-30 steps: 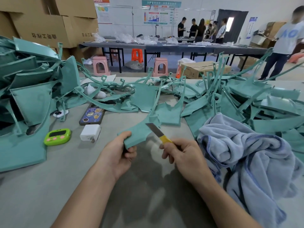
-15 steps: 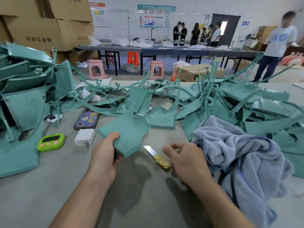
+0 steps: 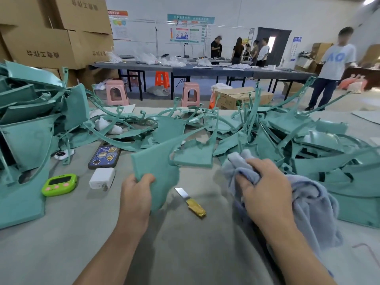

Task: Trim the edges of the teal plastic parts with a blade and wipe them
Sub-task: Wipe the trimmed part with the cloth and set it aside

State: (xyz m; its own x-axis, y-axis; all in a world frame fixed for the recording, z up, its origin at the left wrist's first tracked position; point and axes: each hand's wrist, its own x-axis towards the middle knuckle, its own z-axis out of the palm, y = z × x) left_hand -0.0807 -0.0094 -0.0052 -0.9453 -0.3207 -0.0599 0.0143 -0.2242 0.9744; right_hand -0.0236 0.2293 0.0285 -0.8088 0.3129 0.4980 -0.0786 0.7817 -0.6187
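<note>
1. A workshop room with a white wall, stacked cardboard boxes (image 3: 51, 38) at the left and a long dark table (image 3: 205, 69) across the back. A group of people (image 3: 238, 50) stands behind that table, and one person in a white shirt (image 3: 335, 64) stands at the right.
2. Pink stools (image 3: 116, 92) and an orange stool (image 3: 162, 79) stand on the floor between the long table and the grey tabletop (image 3: 61, 254) in front.
3. Head view, the task's things: a left pile (image 3: 26, 124) and a right pile (image 3: 329, 151) of teal plastic parts cover the far half of the tabletop, with thin curved strips sticking up out of them.
4. The left hand (image 3: 135, 196) grips one flat teal part (image 3: 156, 161) by its lower edge, thumb on the near face and fingers curled behind, holding it lifted and tilted above the tabletop.
5. The right hand (image 3: 265, 190) has its fingers curled into a bunched blue-grey cloth (image 3: 312, 212), which trails down to the right over the tabletop edge and the nearest teal pieces.
6. The blade (image 3: 190, 200), bare metal with a yellow wrapped grip, lies flat on the tabletop between the two hands, touched by neither.
7. Left of the held part lie a phone (image 3: 104, 156) face down, a white charger (image 3: 101, 177) just below it, and a green timer (image 3: 59, 184) near the left pile.
</note>
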